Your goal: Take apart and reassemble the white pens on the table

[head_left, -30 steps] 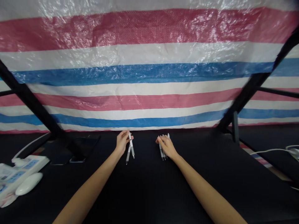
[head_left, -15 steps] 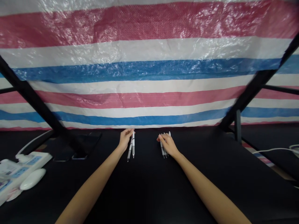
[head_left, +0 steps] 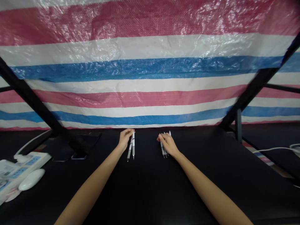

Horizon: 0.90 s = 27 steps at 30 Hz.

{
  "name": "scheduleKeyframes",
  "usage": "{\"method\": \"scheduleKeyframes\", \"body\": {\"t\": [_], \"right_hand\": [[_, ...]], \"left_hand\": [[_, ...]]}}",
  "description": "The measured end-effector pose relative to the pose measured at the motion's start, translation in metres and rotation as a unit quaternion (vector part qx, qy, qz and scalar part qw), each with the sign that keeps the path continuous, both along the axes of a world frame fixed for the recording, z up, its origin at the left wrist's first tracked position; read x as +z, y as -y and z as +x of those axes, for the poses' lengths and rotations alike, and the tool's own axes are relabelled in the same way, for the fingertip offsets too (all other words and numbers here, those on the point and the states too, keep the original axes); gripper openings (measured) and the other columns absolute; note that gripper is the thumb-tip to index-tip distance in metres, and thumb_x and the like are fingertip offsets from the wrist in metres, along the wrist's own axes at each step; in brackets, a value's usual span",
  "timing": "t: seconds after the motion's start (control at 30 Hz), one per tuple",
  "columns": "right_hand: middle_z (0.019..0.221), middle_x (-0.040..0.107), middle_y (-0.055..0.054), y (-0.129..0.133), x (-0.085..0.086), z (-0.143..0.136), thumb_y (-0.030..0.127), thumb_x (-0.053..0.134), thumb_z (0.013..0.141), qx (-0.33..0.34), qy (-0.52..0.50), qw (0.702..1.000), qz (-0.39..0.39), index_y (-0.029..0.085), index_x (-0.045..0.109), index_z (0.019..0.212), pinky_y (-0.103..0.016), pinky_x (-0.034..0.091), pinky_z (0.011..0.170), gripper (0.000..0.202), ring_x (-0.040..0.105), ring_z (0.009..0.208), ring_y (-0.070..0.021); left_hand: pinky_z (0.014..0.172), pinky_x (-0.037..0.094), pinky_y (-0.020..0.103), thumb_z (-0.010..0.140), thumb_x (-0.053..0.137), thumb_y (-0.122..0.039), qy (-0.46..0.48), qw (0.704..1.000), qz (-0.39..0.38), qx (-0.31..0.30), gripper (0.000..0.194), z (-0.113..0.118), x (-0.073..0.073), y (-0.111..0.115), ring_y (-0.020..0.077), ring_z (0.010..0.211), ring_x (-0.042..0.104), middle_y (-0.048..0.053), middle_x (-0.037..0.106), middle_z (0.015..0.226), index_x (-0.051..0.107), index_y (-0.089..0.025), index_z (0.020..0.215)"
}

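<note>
Striped sheeting [head_left: 150, 100] hangs behind a black worktop [head_left: 145, 193], with a power strip [head_left: 42, 159] at its left edge. Near the middle of the far edge, the left hand [head_left: 125, 138] is half curled, fingertips at the top of one of two pens [head_left: 133, 148]; the right hand [head_left: 169, 146] arches loosely over a second bunch [head_left: 162, 151], number unclear. Whether either hand truly grips, I cannot tell. Light fingertip pressure should serve best here, keeping the barrels from rolling or crossing. White above, grey lower down, the slim pens point their tips toward the near edge.
</note>
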State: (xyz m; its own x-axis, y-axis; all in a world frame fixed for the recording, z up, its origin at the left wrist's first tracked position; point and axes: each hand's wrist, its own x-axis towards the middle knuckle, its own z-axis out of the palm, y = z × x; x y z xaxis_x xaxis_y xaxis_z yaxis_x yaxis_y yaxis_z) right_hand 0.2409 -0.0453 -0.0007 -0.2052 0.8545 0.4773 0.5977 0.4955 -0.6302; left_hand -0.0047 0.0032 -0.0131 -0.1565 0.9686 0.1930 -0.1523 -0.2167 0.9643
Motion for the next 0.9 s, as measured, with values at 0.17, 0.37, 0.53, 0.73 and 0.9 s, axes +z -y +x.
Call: {"method": "scheduleKeyframes", "body": {"t": [0.17,0.37,0.53,0.73,0.9], "right_hand": [[0.071,0.065,-0.004,0.0004,0.0005,-0.0002,0.047,0.028,0.093,-0.003,0.001,1.000,-0.003,0.020,0.061,0.068,-0.033,0.040,0.076,0.050,0.054,0.077,-0.0199],[0.072,0.065,-0.005,0.0017,0.0013,-0.0008,0.047,0.028,0.093,-0.008,0.002,1.000,-0.006,0.020,0.061,0.069,-0.033,0.040,0.077,0.049,0.055,0.078,-0.0201],[0.073,0.066,-0.004,0.0014,0.0002,0.0001,0.046,0.029,0.093,-0.009,0.007,1.000,-0.009,0.020,0.062,0.069,-0.033,0.041,0.077,0.048,0.055,0.079,-0.0203],[0.072,0.066,-0.004,0.0005,-0.0002,0.0004,0.047,0.029,0.093,-0.007,0.007,1.000,-0.007,0.020,0.062,0.069,-0.033,0.040,0.077,0.049,0.055,0.078,-0.0202],[0.072,0.066,-0.004,-0.0001,-0.0002,0.0007,0.048,0.030,0.093,-0.008,0.005,1.000,-0.007,0.020,0.061,0.068,-0.032,0.039,0.077,0.049,0.054,0.078,-0.0201]], "left_hand": [[0.070,0.042,0.029,0.057,0.075,-0.037,-0.002,1.000,0.002,0.009,0.027,0.0007,-0.0016,-0.0007,0.0172,0.070,0.059,0.006,0.068,0.073,0.071,-0.015,0.071],[0.067,0.043,0.027,0.056,0.076,-0.041,0.004,1.000,-0.002,0.006,0.033,0.0007,-0.0008,-0.0003,0.0157,0.069,0.059,0.005,0.068,0.073,0.070,-0.014,0.074],[0.063,0.045,0.026,0.057,0.075,-0.047,0.030,0.999,-0.024,-0.010,0.040,0.0018,0.0022,0.0015,0.0154,0.064,0.063,0.005,0.067,0.076,0.068,-0.013,0.078],[0.068,0.048,0.029,0.052,0.080,-0.038,0.029,0.999,-0.026,-0.016,0.040,0.0012,0.0008,-0.0004,0.0167,0.069,0.064,0.006,0.068,0.078,0.069,-0.013,0.082],[0.071,0.048,0.030,0.052,0.081,-0.033,0.029,0.999,-0.028,-0.029,0.034,0.0003,0.0001,-0.0003,0.0163,0.068,0.064,0.006,0.068,0.075,0.070,-0.013,0.077]]}}
